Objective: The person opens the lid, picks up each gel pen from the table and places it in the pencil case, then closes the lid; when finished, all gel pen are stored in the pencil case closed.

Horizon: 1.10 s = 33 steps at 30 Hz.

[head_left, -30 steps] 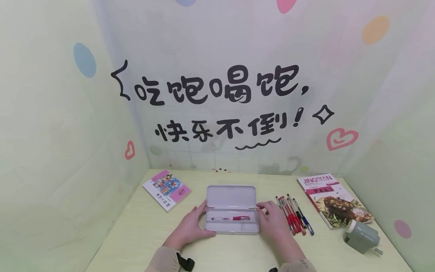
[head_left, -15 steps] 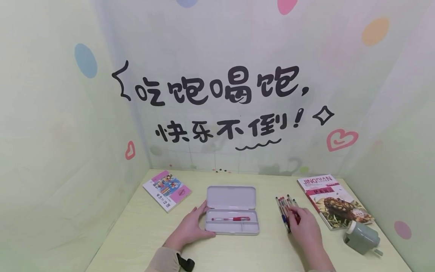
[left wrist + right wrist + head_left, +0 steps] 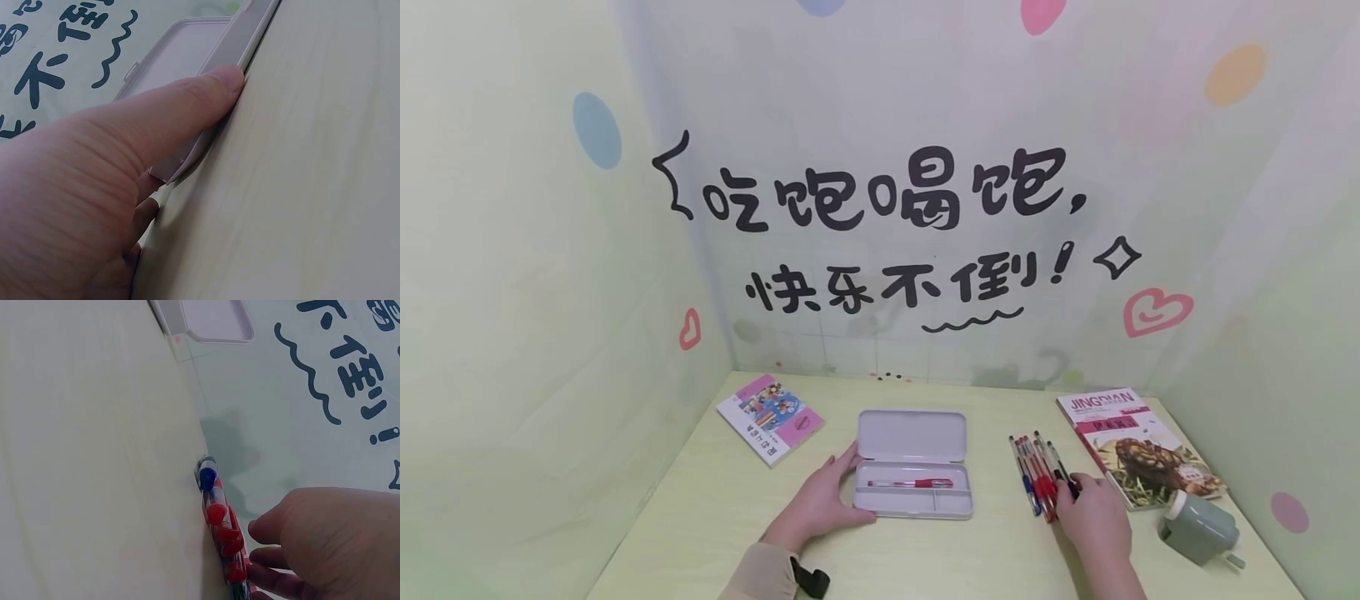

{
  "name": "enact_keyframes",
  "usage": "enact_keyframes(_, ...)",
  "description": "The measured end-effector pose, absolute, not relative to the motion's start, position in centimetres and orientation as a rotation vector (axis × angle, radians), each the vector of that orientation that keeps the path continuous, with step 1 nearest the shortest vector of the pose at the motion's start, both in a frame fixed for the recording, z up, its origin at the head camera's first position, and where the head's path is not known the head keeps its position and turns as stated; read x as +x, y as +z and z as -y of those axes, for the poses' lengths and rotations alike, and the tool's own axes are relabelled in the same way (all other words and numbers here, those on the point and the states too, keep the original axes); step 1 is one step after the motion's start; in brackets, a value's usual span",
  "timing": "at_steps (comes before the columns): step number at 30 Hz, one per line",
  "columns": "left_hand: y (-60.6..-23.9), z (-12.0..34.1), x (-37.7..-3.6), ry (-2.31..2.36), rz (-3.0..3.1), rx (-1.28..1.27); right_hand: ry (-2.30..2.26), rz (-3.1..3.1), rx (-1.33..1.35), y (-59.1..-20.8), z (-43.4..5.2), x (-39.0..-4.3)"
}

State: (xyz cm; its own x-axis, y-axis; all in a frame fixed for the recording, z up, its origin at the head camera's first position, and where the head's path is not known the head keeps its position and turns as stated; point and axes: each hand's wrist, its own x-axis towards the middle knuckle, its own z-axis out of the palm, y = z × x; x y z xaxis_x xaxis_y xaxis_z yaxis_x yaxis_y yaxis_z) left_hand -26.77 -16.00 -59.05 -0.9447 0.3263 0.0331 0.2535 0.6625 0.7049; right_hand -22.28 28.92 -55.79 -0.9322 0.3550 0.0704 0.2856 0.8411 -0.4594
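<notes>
A: What is the setting?

B: A pale yellow-green desk (image 3: pixel 925 558) set in a corner, with pastel walls carrying black brush lettering, coloured dots and hearts.

A: What has changed?

B: A second ago the right hand (image 3: pixel 1093 517) was at the right end of the open pencil case (image 3: pixel 912 463); now it has moved over to the row of pens (image 3: pixel 1039 473) just right of the case, fingers curled at their near ends, its grip touching them though I cannot tell whether it has one pinched. The left hand (image 3: pixel 820 498) stays at the case's left end, thumb pressed along its front edge, grip grasping the case.

A: What else is around?

B: One red pen (image 3: pixel 911 482) lies inside the case. A pink booklet (image 3: pixel 770 417) lies to the left, a cookbook (image 3: pixel 1138 443) to the right with a grey-green sharpener (image 3: pixel 1198 527) at its near corner. Nothing lies between the pens and the case.
</notes>
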Motion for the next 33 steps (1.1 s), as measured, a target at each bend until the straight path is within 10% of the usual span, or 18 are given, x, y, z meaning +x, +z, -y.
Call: enact_keyframes(33, -58.84, 15.99, -26.74, 1.145, -2.773, 0.499, 0.757, 2.889, -0.604, -56.11, -29.92, -22.13)
